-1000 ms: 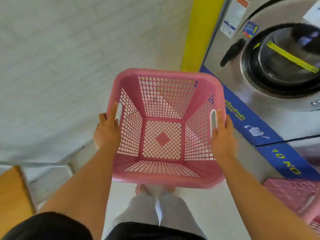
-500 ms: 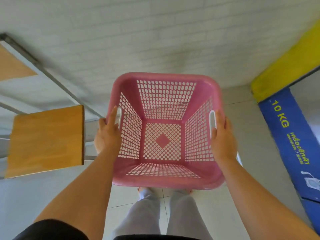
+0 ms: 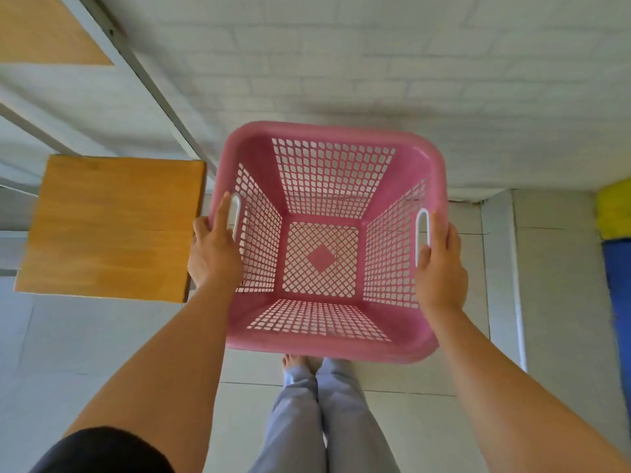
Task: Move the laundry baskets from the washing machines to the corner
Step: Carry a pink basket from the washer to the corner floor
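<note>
Since the earlier frames the view has swung away from the washing machines: the steel drum door is gone from sight, only a strip of blue panel (image 3: 618, 302) and a yellow post (image 3: 613, 209) remain at the right edge, and the white brick wall (image 3: 375, 63) now fills the top of the view.

The pink laundry basket (image 3: 327, 346) is empty and carried in the air in front of the person, roughly level, above the tiled floor (image 3: 392, 421) and close to the base of the wall. The left hand (image 3: 213, 254) has its grip clenched on the left rim beside the white handle slot, thumb lying along the top edge. The right hand (image 3: 440, 264) is grasping the right rim the same way, thumb by the other slot. Bare feet and grey trousers show below the basket.

Just left of the basket stands a wooden stool (image 3: 109, 227), its near corner almost meeting the left hand.

The likely trouble, as I judge it, is that stool: swinging the basket leftward while lowering could knock knuckles or rim against it. The basket also hides the floor ahead of the feet, so a misstep toward the wall is possible.
</note>
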